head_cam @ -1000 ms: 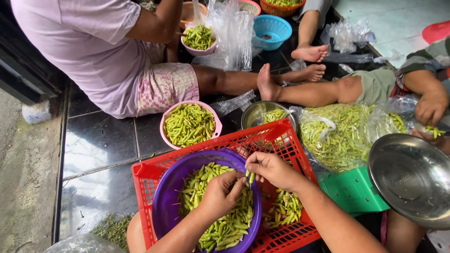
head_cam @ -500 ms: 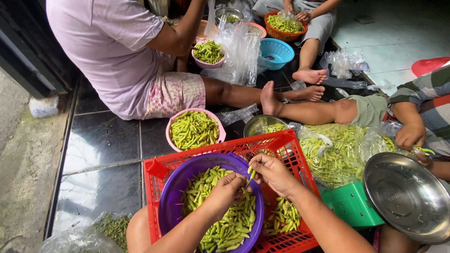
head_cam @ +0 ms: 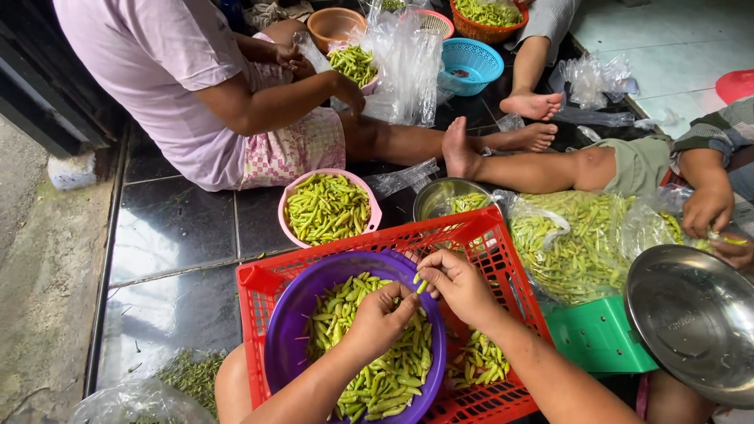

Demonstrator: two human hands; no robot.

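Dark glossy floor tiles (head_cam: pixel 169 228), with two plastic bowls of slim green chili peppers: near purple bowl (head_cam: pixel 287 330) inside one red crate (head_cam: pixel 487 235), pink bowl (head_cam: pixel 365 200) just beyond. Left hand (head_cam: pixel 381 318) curled down among the purple bowl's peppers, grip unclear. Right hand (head_cam: pixel 459 283) pinching one short green chili pepper (head_cam: pixel 422 286) over the bowl's right rim.

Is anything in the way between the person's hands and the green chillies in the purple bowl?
Nothing visible. The left hand rests on the green chillies in the purple bowl; the right hand pinches one chilli just above the pile.
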